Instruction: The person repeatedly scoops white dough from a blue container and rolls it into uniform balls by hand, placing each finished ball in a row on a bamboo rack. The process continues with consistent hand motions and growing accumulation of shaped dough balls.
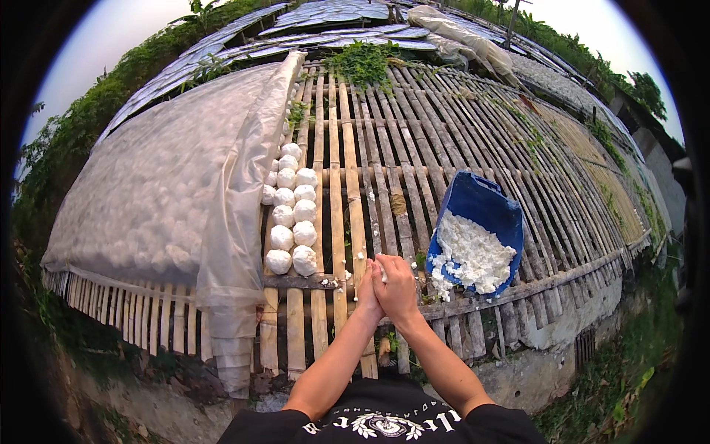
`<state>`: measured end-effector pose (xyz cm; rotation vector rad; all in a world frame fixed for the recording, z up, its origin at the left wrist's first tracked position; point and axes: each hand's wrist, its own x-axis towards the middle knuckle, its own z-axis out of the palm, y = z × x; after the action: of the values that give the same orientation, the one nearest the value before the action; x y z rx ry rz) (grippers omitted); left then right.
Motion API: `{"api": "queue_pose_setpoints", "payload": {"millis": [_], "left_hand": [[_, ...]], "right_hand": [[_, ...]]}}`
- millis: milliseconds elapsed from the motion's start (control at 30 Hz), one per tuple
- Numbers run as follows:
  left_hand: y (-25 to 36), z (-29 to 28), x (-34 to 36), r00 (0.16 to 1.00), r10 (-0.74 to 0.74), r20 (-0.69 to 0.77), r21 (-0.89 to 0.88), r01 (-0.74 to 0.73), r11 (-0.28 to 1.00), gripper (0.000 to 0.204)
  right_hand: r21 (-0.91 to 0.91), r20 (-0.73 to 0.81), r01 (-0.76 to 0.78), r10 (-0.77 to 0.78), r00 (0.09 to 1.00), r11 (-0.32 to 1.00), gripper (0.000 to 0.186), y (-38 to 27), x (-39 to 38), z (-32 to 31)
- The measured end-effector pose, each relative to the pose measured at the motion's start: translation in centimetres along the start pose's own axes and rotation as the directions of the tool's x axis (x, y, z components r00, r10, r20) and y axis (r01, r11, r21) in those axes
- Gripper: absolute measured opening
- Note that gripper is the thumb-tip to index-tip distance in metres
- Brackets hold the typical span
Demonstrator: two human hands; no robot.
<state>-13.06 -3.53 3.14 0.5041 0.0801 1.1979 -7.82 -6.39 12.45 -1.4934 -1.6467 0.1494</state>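
Observation:
My left hand [367,294] and my right hand [396,287] are clasped together over the near edge of the bamboo rack. A little of a white, crumbly lump [384,275] shows between the fingers; most of it is covered by the palms. To their left, moist-looking white balls [304,210] sit in rough rows on the slats. On the right, a blue plastic container [484,185], open at its near side, holds a loose heap of the white crumbly mass [473,255]. Some of that mass spills out onto the slats.
The bamboo rack [414,133] has gaps between its slats, with white crumbs scattered near my hands. Clear plastic sheeting [237,200] covers many more balls on the left. Green leaves [362,63] lie at the far end; beyond are round trays [333,22]. A concrete ledge [510,385] runs below.

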Motion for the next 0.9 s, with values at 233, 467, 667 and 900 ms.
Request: {"api": "queue_pose_setpoints", "payload": {"millis": [233, 467, 667, 900], "left_hand": [[7.6, 2.3, -1.4, 0.777, -0.597, -0.2, -0.271, 0.542, 0.796, 0.069], [3.2, 1.4, -0.8, 0.941, -0.061, -0.334, 0.136, 0.112, 0.984, 0.059], [6.9, 1.0, -2.2, 0.806, -0.484, -0.34, -0.276, 0.406, 0.871, 0.068], [6.9, 1.6, -1.9, 0.871, -0.267, -0.412, -0.191, 0.204, 0.96, 0.057]], "right_hand": [[0.228, 0.223, 0.097, -0.149, 0.963, 0.969, 0.025, 0.6, 1.3, -2.8], [0.058, -0.037, -0.043, 0.045, 0.998, 0.997, 0.031, -1.8, 0.6, 0.0], [0.233, 0.095, 0.095, -0.12, 0.988, 0.968, 0.018, 0.2, 1.2, 0.0], [-0.045, -0.024, 0.146, -0.147, 0.989, 0.988, 0.036, -2.7, 0.2, 0.9]]}}
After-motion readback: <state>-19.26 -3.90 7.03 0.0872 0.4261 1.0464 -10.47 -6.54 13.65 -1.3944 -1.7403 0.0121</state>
